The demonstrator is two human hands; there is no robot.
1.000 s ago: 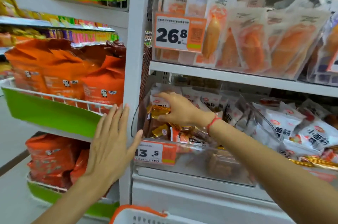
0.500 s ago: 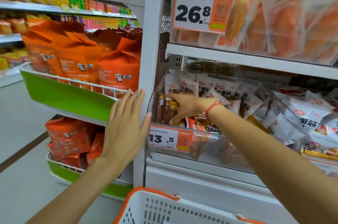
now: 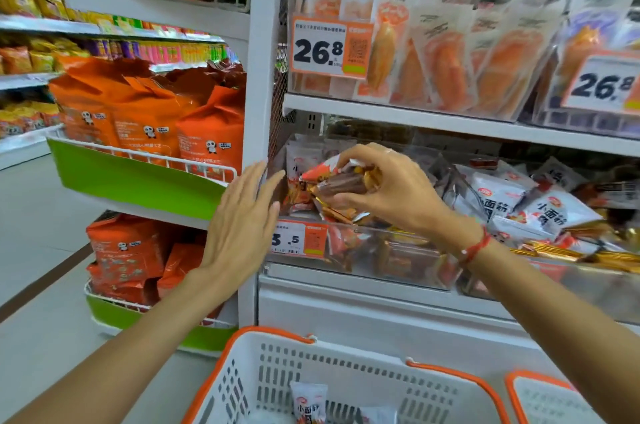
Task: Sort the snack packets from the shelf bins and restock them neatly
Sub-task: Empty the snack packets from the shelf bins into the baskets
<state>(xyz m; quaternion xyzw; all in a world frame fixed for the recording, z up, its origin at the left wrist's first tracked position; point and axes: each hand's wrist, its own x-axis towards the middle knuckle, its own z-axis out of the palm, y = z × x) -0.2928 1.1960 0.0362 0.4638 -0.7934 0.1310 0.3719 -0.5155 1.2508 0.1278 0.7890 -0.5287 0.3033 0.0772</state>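
Shop shelves (image 3: pixel 450 120) filled the view, with clear bins (image 3: pixel 363 250) of mixed snack packets on the lower shelf. At the left bin's front edge the right hand (image 3: pixel 391 191) gripped a bunch of small packets (image 3: pixel 336 182) lifted above it. The left hand (image 3: pixel 242 219) lay open, fingers straight, against the white post (image 3: pixel 261 59). Below stood a basket (image 3: pixel 311 371) holding few packets, so sorting looked barely begun, restocking still ahead.

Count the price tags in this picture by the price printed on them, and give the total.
Price tags reading 26.8: 2
Price tag ending in .5, its first digit hidden behind the left hand: 1
Total: 3
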